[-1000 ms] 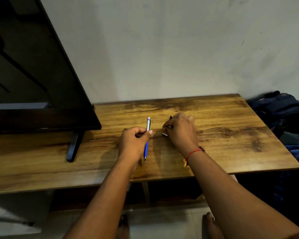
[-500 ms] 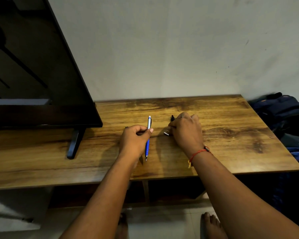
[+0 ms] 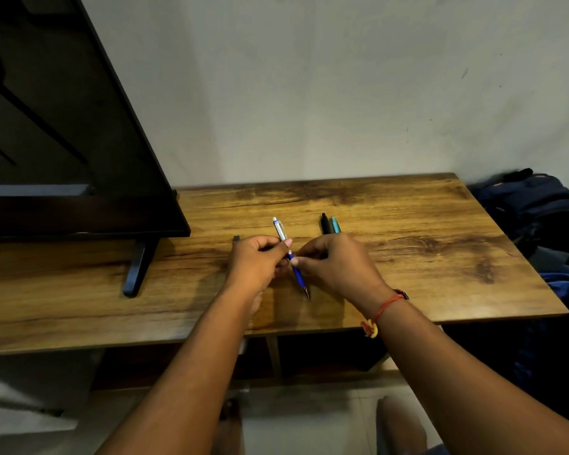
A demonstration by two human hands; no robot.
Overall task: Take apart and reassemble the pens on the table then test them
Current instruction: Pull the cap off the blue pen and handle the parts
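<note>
Fingers of the left hand (image 3: 255, 257) are curling round the pale upper half of the blue pen (image 3: 298, 274), and the right hand (image 3: 337, 262) is pinching its blue grip, just above the wooden table (image 3: 424, 257). Parting the halves suddenly is probably risking a small inner piece rolling off the edge. A television (image 3: 63, 142) is standing at the left and bags (image 3: 536, 201) are lying at the right.

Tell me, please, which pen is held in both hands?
The blue-and-silver pen: left hand and right hand both pinch it, while the black pen and teal pen lie on the table.
</note>
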